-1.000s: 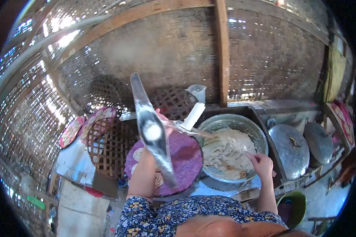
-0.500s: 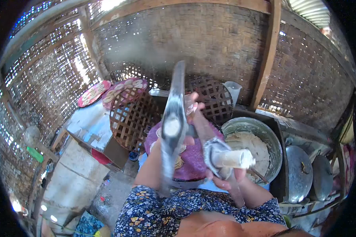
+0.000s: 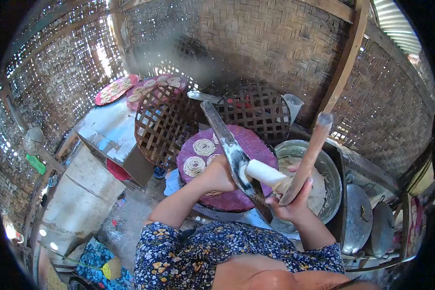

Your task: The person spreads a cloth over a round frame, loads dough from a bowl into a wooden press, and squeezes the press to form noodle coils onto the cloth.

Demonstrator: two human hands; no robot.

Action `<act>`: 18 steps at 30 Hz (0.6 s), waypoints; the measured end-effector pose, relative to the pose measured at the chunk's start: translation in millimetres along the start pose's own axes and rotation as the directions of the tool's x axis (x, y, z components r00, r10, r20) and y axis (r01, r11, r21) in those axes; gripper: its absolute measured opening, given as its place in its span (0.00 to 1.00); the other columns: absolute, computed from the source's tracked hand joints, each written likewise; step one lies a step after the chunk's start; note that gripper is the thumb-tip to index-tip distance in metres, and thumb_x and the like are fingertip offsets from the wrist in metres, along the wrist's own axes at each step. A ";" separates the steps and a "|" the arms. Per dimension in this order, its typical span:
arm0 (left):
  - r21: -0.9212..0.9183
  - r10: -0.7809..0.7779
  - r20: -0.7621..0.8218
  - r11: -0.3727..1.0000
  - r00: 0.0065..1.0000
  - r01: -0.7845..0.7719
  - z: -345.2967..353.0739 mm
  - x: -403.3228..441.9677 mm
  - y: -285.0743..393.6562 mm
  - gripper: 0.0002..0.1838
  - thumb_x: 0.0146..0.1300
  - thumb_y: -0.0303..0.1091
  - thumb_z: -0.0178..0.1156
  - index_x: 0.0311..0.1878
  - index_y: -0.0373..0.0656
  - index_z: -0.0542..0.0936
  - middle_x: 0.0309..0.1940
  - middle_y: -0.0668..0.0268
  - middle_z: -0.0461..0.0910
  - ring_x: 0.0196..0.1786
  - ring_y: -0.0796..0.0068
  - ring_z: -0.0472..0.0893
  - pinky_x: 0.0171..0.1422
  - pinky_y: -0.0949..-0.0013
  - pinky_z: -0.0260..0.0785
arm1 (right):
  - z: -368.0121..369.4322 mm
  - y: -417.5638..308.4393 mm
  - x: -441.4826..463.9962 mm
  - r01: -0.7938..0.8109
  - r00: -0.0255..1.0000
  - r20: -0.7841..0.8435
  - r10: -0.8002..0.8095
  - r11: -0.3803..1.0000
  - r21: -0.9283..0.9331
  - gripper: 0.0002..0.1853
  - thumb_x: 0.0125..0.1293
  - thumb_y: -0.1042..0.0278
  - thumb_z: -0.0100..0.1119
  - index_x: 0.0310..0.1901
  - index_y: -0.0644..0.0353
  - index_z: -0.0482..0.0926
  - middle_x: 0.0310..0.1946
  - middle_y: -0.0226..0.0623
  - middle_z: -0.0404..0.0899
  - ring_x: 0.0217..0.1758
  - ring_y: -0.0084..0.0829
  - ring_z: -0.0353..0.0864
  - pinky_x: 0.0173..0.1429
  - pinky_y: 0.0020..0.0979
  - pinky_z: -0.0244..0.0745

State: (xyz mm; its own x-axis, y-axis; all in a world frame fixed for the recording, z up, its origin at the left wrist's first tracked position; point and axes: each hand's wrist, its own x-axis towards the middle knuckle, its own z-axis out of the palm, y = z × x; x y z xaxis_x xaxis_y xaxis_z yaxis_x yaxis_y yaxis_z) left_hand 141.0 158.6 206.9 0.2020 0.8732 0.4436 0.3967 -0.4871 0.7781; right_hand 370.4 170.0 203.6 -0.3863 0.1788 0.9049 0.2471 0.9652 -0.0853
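My left hand (image 3: pixel 221 173) grips a dark wooden bar (image 3: pixel 234 154) with a wider middle; its fingers are mostly hidden behind the bar. My right hand (image 3: pixel 295 205) is closed around a brown wooden handle (image 3: pixel 310 157), which stands tilted up. Between the two wooden pieces lies a white cylinder (image 3: pixel 265 172), its left end at the bar's wide middle. Some pale dough-like material (image 3: pixel 285 185) shows at the end near my right hand. Below is a round purple mat (image 3: pixel 244 137) with several pale noodle-like coils (image 3: pixel 195 166) on its left part.
A metal basin (image 3: pixel 336 166) of pale dough (image 3: pixel 316 193) sits to the right, with metal lids (image 3: pixel 356 217) beyond it. Woven baskets (image 3: pixel 162 128) stand behind the mat, near a plastic jug (image 3: pixel 293 106). More coil-covered pink mats (image 3: pixel 117 90) rest at the back left.
The two wooden pieces have turned and come together, with the white cylinder now lying between them. The right-hand handle has swung upward. The view has shifted slightly.
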 end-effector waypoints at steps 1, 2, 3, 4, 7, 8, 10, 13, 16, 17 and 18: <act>-0.056 0.052 -0.041 0.997 0.998 -0.055 -0.4 0.9 3.6 0.14 0.41 0.30 0.66 0.34 0.41 0.78 0.29 0.62 0.79 0.35 0.66 0.80 0.43 0.68 0.71 | 0.8 -1.0 -2.5 -0.008 1.000 0.007 0.007 0.999 0.041 0.57 0.46 0.57 0.70 0.68 0.54 0.35 0.54 0.62 0.59 0.52 0.56 0.65 0.49 0.50 0.64; -0.024 0.059 -0.023 0.998 0.998 -0.059 -1.0 1.7 0.1 0.14 0.40 0.31 0.66 0.34 0.42 0.78 0.29 0.61 0.79 0.35 0.65 0.80 0.42 0.67 0.71 | -1.9 -1.8 -2.1 -0.033 0.999 0.040 0.031 0.998 0.048 0.56 0.45 0.57 0.70 0.67 0.54 0.37 0.53 0.62 0.59 0.52 0.56 0.66 0.48 0.49 0.66; 0.009 0.064 -0.003 0.998 0.998 -0.064 -2.3 2.3 -5.7 0.14 0.40 0.32 0.65 0.33 0.42 0.78 0.29 0.61 0.79 0.35 0.64 0.80 0.42 0.67 0.71 | -6.3 -3.9 -0.1 -0.061 0.996 0.071 0.057 0.997 0.055 0.55 0.45 0.57 0.71 0.67 0.55 0.39 0.53 0.62 0.59 0.51 0.56 0.67 0.47 0.49 0.67; 0.041 0.067 0.018 0.997 0.998 -0.068 -2.9 2.8 -8.5 0.14 0.40 0.33 0.65 0.33 0.43 0.78 0.29 0.61 0.79 0.35 0.62 0.80 0.42 0.66 0.71 | -11.0 -6.4 2.5 -0.090 0.991 0.103 0.084 0.994 0.061 0.55 0.44 0.57 0.71 0.67 0.55 0.40 0.53 0.62 0.59 0.50 0.57 0.67 0.46 0.48 0.68; 0.450 0.052 0.143 0.886 0.988 -0.112 -4.5 5.6 -5.5 0.13 0.40 0.38 0.63 0.32 0.46 0.78 0.30 0.61 0.79 0.36 0.60 0.79 0.40 0.64 0.71 | -24.2 -13.0 19.6 -0.124 0.968 0.216 0.125 0.992 -0.019 0.51 0.43 0.57 0.72 0.64 0.55 0.48 0.52 0.61 0.60 0.47 0.57 0.70 0.42 0.45 0.72; 0.488 0.058 0.169 0.862 0.984 -0.135 -3.6 6.8 -6.9 0.20 0.38 0.40 0.66 0.39 0.48 0.76 0.36 0.63 0.78 0.41 0.62 0.77 0.47 0.63 0.67 | -27.1 -13.8 25.9 -0.113 0.962 0.249 0.115 0.993 -0.022 0.49 0.42 0.56 0.72 0.63 0.55 0.50 0.52 0.61 0.60 0.47 0.56 0.71 0.41 0.44 0.73; 0.559 0.064 0.222 0.809 0.973 -0.181 -0.9 9.4 -10.3 0.35 0.34 0.43 0.73 0.51 0.50 0.73 0.47 0.65 0.76 0.53 0.64 0.73 0.61 0.63 0.60 | -29.0 -14.2 35.9 -0.092 0.944 0.316 0.095 0.995 -0.025 0.47 0.41 0.56 0.73 0.61 0.56 0.55 0.51 0.60 0.60 0.46 0.56 0.72 0.40 0.42 0.75; 0.454 -0.028 0.222 0.887 0.975 -0.079 1.0 9.7 -5.0 0.39 0.33 0.51 0.71 0.54 0.51 0.71 0.51 0.65 0.73 0.58 0.65 0.68 0.64 0.61 0.56 | -22.5 -14.7 36.7 -0.141 0.925 0.354 0.139 0.990 -0.021 0.45 0.41 0.55 0.73 0.59 0.56 0.57 0.52 0.59 0.60 0.46 0.55 0.72 0.40 0.43 0.74; 0.524 -0.088 0.214 0.851 0.973 -0.038 2.0 14.6 9.3 0.40 0.33 0.57 0.69 0.53 0.53 0.72 0.49 0.64 0.74 0.56 0.62 0.70 0.63 0.60 0.57 | -8.4 -15.6 28.3 -0.197 0.912 0.357 0.201 0.979 -0.048 0.47 0.42 0.56 0.72 0.61 0.58 0.54 0.53 0.59 0.58 0.49 0.57 0.69 0.45 0.45 0.73; 0.579 -0.179 0.262 0.816 0.948 -0.006 3.0 19.8 13.8 0.40 0.33 0.58 0.69 0.53 0.53 0.72 0.48 0.63 0.75 0.56 0.62 0.70 0.62 0.59 0.58 | -0.4 -14.3 26.9 -0.218 0.910 0.348 0.226 0.974 -0.064 0.48 0.42 0.56 0.72 0.62 0.59 0.53 0.53 0.59 0.58 0.50 0.57 0.68 0.46 0.45 0.72; 0.631 -0.269 0.305 0.776 0.914 0.018 3.9 23.1 13.5 0.39 0.33 0.58 0.68 0.53 0.54 0.72 0.48 0.63 0.75 0.55 0.61 0.71 0.61 0.59 0.58 | 4.8 -13.5 25.9 -0.237 0.907 0.339 0.250 0.968 -0.079 0.49 0.42 0.56 0.71 0.63 0.60 0.51 0.53 0.59 0.58 0.51 0.57 0.67 0.47 0.46 0.71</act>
State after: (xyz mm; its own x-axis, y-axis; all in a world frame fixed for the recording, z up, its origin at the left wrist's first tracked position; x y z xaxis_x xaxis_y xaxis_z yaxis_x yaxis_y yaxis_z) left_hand 154.5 172.2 225.8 0.3507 0.9345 0.0605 0.8763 -0.3502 0.3307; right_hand 352.8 162.5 226.1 -0.5899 0.4679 0.6581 0.4012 0.8771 -0.2640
